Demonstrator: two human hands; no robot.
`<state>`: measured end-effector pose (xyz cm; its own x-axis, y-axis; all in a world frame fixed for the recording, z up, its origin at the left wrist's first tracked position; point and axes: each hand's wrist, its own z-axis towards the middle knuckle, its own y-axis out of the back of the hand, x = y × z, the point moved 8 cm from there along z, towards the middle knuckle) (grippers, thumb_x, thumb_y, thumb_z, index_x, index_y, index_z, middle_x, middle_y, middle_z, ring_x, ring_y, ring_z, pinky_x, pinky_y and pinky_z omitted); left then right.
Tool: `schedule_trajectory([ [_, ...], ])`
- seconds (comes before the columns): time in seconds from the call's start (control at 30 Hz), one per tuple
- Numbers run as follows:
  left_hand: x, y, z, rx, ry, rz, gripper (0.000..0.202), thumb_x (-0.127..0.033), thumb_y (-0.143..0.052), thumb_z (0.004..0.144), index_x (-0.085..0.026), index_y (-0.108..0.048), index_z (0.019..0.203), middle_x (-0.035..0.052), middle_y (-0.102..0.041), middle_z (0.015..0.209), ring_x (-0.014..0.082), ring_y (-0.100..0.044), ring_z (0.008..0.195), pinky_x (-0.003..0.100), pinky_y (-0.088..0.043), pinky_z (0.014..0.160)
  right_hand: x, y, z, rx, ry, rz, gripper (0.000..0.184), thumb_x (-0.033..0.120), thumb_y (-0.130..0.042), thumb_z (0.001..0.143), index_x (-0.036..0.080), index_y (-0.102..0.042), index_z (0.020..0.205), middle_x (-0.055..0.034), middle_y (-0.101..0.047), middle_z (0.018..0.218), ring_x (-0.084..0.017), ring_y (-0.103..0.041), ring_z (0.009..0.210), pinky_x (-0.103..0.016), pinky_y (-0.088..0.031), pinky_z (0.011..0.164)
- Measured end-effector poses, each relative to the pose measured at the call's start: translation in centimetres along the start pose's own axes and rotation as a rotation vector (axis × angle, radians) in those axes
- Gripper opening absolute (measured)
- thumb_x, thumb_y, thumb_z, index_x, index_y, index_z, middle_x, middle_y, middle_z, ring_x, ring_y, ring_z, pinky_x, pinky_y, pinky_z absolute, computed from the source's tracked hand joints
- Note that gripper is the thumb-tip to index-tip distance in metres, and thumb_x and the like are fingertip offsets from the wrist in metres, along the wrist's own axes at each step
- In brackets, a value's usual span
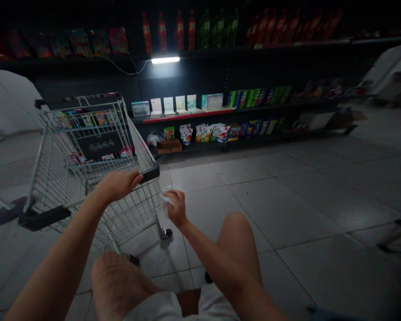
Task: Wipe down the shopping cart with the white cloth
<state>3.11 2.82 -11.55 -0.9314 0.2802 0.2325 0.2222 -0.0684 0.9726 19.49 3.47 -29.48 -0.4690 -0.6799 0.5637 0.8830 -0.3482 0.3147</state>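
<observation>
A wire shopping cart (83, 147) stands at the left, tipped toward me. My left hand (118, 183) is closed over the cart's dark corner rim (149, 171). Just to the right, my right hand (176, 206) is closed on a crumpled white cloth (167, 196), held against the cart's wire side. My bare knees fill the bottom of the view; I am low to the floor.
Dark store shelves (240, 107) run along the back, stocked with bottles, boxes and snack bags, under a lit tube lamp (165, 59). A cardboard box (169, 146) sits on the floor by the shelf. Grey floor tiles (287, 191) stretch to the right. A metal frame leg (396, 236) shows at right.
</observation>
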Motion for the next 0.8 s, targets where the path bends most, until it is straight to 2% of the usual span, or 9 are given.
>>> schedule_trajectory([
  [0.07, -0.3, 0.1, 0.0, -0.018, 0.011, 0.062, 0.051, -0.049, -0.015, 0.100, -0.020, -0.058, 0.101, 0.0096, -0.074, 0.088, 0.0251, -0.070, 0.082, 0.031, -0.042, 0.065, 1.6, 1.2, 2.7, -0.140, -0.008, 0.026, 0.039, 0.012, -0.049, 0.080, 0.020, -0.065, 0.115, -0.0103, -0.057, 0.115, -0.024, -0.050, 0.113, -0.042, -0.044, 0.102],
  [0.2, -0.5, -0.1, 0.0, -0.003, 0.004, 0.070, 0.052, -0.048, -0.015, 0.101, -0.020, -0.058, 0.107, 0.0100, -0.074, 0.092, 0.0256, -0.070, 0.087, 0.031, -0.042, 0.068, 3.1, -1.2, 4.8, -0.125, -0.002, 0.077, 0.037, 0.012, -0.046, 0.078, 0.017, -0.062, 0.111, -0.0124, -0.059, 0.113, -0.023, -0.053, 0.113, -0.039, -0.044, 0.101],
  [0.33, -0.5, 0.0, 0.1, 0.003, 0.001, 0.074, 0.053, -0.048, -0.014, 0.101, -0.019, -0.058, 0.106, 0.0101, -0.074, 0.090, 0.0261, -0.070, 0.086, 0.032, -0.042, 0.067, 2.6, -3.3, 3.8, 0.024, 0.028, 0.087, 0.031, 0.011, -0.048, 0.073, 0.016, -0.064, 0.100, -0.0125, -0.064, 0.108, -0.024, -0.055, 0.110, -0.040, -0.042, 0.099],
  [0.47, -0.6, 0.3, -0.1, -0.002, -0.001, 0.081, 0.053, -0.049, -0.014, 0.100, -0.021, -0.058, 0.105, 0.0093, -0.074, 0.089, 0.0249, -0.070, 0.085, 0.031, -0.041, 0.066, 2.0, -2.9, 2.7, 0.217, 0.097, 0.027, 0.032, 0.007, -0.048, 0.071, 0.018, -0.067, 0.094, -0.0095, -0.067, 0.103, -0.023, -0.055, 0.106, -0.039, -0.041, 0.101],
  [0.57, -0.9, 0.5, -0.1, 0.001, -0.004, 0.079, 0.054, -0.049, -0.013, 0.100, -0.020, -0.059, 0.104, 0.0098, -0.074, 0.090, 0.0258, -0.070, 0.086, 0.032, -0.041, 0.065, 1.0, -3.4, 0.1, 0.463, 0.178, 0.010, 0.032, 0.004, -0.051, 0.068, 0.021, -0.069, 0.088, -0.0060, -0.069, 0.102, -0.021, -0.056, 0.100, -0.035, -0.044, 0.096],
  [0.6, -0.9, 0.6, -0.1, 0.005, -0.001, 0.077, 0.054, -0.049, -0.013, 0.100, -0.020, -0.059, 0.104, 0.0100, -0.074, 0.091, 0.0262, -0.070, 0.086, 0.032, -0.040, 0.065, 0.1, -3.4, -0.7, 0.484, 0.139, 0.036, 0.032, 0.004, -0.052, 0.066, 0.022, -0.069, 0.085, -0.0045, -0.070, 0.100, -0.020, -0.057, 0.097, -0.034, -0.045, 0.093],
  [0.67, -1.1, 0.6, 0.0, 0.010, 0.004, 0.076, 0.055, -0.049, -0.013, 0.100, -0.019, -0.059, 0.105, 0.0103, -0.074, 0.091, 0.0266, -0.070, 0.086, 0.032, -0.040, 0.065, -2.7, -2.8, -1.7, 0.331, -0.066, 0.090, 0.034, 0.004, -0.049, 0.065, 0.023, -0.069, 0.086, -0.0036, -0.070, 0.097, -0.019, -0.058, 0.095, -0.033, -0.047, 0.091],
  [0.73, -1.2, 0.7, 0.0, 0.008, 0.003, 0.074, 0.055, -0.049, -0.013, 0.100, -0.019, -0.059, 0.105, 0.0105, -0.074, 0.092, 0.0265, -0.070, 0.087, 0.032, -0.041, 0.065, -5.5, -2.1, -2.4, 0.054, -0.310, 0.100, 0.039, 0.006, -0.044, 0.070, 0.020, -0.068, 0.097, -0.0065, -0.068, 0.102, -0.020, -0.058, 0.101, -0.037, -0.047, 0.095],
  [0.8, -1.3, 0.8, 0.1, 0.004, 0.003, 0.066, 0.055, -0.049, -0.013, 0.100, -0.019, -0.059, 0.105, 0.0106, -0.074, 0.092, 0.0260, -0.070, 0.087, 0.032, -0.041, 0.066, -6.0, -3.1, -3.1, -0.081, -0.429, 0.086, 0.045, 0.008, -0.039, 0.074, 0.017, -0.064, 0.110, -0.0100, -0.065, 0.109, -0.021, -0.057, 0.108, -0.039, -0.046, 0.098],
])
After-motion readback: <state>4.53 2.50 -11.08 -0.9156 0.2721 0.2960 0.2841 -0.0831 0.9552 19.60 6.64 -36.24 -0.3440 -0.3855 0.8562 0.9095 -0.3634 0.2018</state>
